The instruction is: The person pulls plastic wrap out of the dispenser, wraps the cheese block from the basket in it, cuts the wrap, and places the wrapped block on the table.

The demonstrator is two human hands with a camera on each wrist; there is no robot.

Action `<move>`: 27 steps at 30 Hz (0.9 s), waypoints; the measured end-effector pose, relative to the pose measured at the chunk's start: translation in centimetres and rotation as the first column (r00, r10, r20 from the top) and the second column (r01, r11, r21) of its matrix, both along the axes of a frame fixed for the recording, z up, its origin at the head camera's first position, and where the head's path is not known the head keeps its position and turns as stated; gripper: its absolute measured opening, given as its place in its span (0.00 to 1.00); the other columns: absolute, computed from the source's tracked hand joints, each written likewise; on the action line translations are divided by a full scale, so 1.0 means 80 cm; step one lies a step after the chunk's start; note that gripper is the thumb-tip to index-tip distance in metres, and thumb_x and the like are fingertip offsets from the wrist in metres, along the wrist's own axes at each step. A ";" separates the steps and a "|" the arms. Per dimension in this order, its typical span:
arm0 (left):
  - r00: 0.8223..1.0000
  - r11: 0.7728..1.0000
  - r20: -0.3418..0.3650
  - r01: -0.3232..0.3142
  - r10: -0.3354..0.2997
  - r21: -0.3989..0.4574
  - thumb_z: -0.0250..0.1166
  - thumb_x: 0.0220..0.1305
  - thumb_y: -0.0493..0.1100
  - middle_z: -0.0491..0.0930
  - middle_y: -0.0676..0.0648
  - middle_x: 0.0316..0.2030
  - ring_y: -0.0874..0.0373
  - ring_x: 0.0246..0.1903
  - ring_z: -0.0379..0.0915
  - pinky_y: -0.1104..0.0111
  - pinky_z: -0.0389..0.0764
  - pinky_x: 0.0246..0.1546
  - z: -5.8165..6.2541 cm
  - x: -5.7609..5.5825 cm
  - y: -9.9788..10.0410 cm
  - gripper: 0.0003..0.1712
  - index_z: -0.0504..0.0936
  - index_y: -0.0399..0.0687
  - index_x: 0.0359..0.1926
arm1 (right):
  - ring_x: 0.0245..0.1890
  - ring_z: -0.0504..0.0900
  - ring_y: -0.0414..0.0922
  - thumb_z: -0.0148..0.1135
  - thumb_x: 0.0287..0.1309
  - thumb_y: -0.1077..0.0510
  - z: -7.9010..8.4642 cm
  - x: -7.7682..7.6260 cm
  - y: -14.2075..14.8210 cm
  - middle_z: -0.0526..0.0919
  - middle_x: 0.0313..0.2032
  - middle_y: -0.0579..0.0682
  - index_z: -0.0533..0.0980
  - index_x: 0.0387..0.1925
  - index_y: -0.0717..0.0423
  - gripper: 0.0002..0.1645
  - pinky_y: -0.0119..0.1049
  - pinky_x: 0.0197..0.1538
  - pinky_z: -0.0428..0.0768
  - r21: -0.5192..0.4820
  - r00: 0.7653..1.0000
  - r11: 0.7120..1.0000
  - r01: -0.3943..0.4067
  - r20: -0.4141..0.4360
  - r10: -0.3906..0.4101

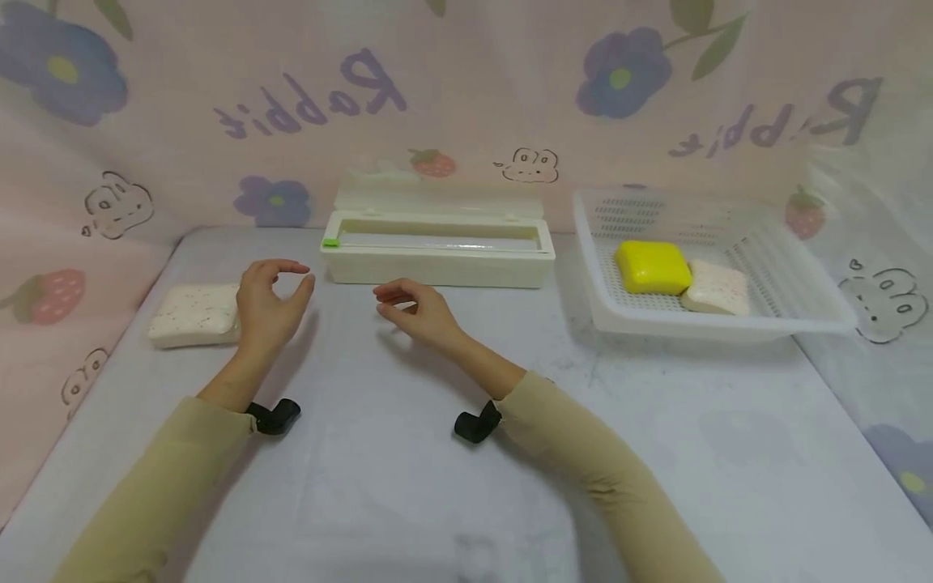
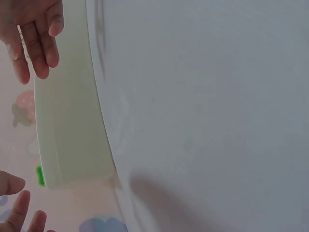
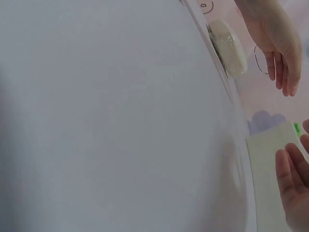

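Box [image 1: 437,270], cream, lid [image 1: 437,201] raised, along surface's [image 1: 364,470] back edge. Left hand [image 1: 268,306] empty, fingers loosely curved, thumb apart, near speckled block [image 1: 193,316] by left edge. Right hand [image 1: 419,312] empty, narrow gap thumb to fingers, before box. White basket [image 1: 700,327], back right corner: yellow block [image 1: 653,267], second speckled block [image 1: 717,288].

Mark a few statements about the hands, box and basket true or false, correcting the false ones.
1. The left hand and right hand hold nothing. True.
2. The lid of the box is open. True.
3. The yellow bar lies in the basket. True.
4. The right hand is inside the basket. False: it is on the box's near side.
5. All the bars are in the basket. False: a speckled bar lies by the left hand.
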State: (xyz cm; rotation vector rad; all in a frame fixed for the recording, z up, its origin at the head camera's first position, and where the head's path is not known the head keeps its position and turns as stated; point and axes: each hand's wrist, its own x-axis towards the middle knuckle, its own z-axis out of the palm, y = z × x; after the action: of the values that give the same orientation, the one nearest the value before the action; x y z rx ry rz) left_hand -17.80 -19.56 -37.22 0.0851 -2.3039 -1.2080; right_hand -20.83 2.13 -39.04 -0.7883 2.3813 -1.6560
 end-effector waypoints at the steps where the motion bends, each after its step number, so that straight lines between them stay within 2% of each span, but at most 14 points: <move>1: 1.000 1.000 -0.007 0.003 -0.003 0.001 0.64 0.58 0.33 0.76 0.34 0.46 0.42 0.51 0.67 0.57 0.65 0.53 0.000 -0.002 0.003 0.10 0.81 0.30 0.40 | 0.50 0.81 0.46 0.60 0.62 0.60 0.000 -0.001 0.003 0.82 0.51 0.56 0.76 0.52 0.62 0.17 0.28 0.47 0.80 -0.002 1.000 1.000 0.015 -0.006 -0.015; 7: 0.999 1.000 -0.048 0.022 -0.023 -0.012 0.64 0.56 0.33 0.76 0.33 0.45 0.41 0.51 0.67 0.60 0.65 0.51 -0.001 -0.013 0.016 0.09 0.81 0.31 0.39 | 0.47 0.82 0.46 0.60 0.62 0.61 -0.003 -0.006 0.026 0.84 0.47 0.55 0.78 0.50 0.61 0.15 0.29 0.46 0.80 -0.035 0.995 0.994 0.099 -0.018 -0.100; 14: 0.992 0.997 -0.102 0.064 -0.068 -0.047 0.65 0.57 0.32 0.76 0.33 0.45 0.38 0.50 0.67 0.53 0.65 0.52 -0.002 -0.024 0.026 0.08 0.81 0.32 0.38 | 0.44 0.82 0.49 0.59 0.62 0.63 -0.004 -0.017 0.058 0.83 0.47 0.59 0.78 0.49 0.65 0.14 0.30 0.41 0.81 -0.118 0.983 0.977 0.176 -0.033 -0.181; 19: 0.987 0.993 -0.123 0.097 -0.104 -0.065 0.65 0.57 0.32 0.76 0.33 0.45 0.37 0.51 0.66 0.51 0.63 0.53 -0.003 -0.030 0.030 0.08 0.81 0.33 0.38 | 0.43 0.81 0.48 0.59 0.63 0.64 0.000 -0.023 0.078 0.82 0.47 0.63 0.77 0.49 0.67 0.15 0.30 0.39 0.81 -0.165 0.972 0.959 0.229 -0.009 -0.234; 23: 0.983 0.985 -0.118 0.131 -0.144 -0.110 0.64 0.59 0.32 0.75 0.34 0.48 0.37 0.53 0.63 0.49 0.63 0.55 -0.004 -0.035 0.032 0.10 0.80 0.33 0.42 | 0.42 0.79 0.47 0.58 0.62 0.65 0.015 -0.017 0.091 0.81 0.47 0.65 0.77 0.48 0.71 0.15 0.30 0.37 0.81 -0.184 0.960 0.943 0.277 0.005 -0.280; 25: 0.980 0.979 -0.111 0.146 -0.162 -0.143 0.63 0.59 0.32 0.74 0.34 0.50 0.37 0.55 0.62 0.48 0.63 0.55 -0.004 -0.036 0.032 0.11 0.80 0.34 0.44 | 0.42 0.80 0.49 0.58 0.61 0.67 0.027 -0.009 0.097 0.82 0.46 0.66 0.77 0.47 0.72 0.14 0.29 0.37 0.79 -0.171 0.948 0.936 0.307 -0.028 -0.316; 27: 0.977 0.971 -0.114 0.158 -0.180 -0.181 0.63 0.60 0.32 0.74 0.34 0.52 0.37 0.56 0.61 0.47 0.63 0.57 -0.004 -0.038 0.033 0.13 0.80 0.33 0.47 | 0.42 0.80 0.53 0.58 0.60 0.68 0.037 -0.001 0.102 0.82 0.43 0.66 0.77 0.45 0.73 0.13 0.29 0.36 0.77 -0.153 0.928 0.927 0.342 -0.101 -0.359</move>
State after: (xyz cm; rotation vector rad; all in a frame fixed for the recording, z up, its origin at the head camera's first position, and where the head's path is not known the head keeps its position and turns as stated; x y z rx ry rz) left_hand -20.85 -16.93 -37.54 -0.2499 -2.3252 -1.0569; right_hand -20.89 10.28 -36.05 -0.5183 2.6488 -1.9688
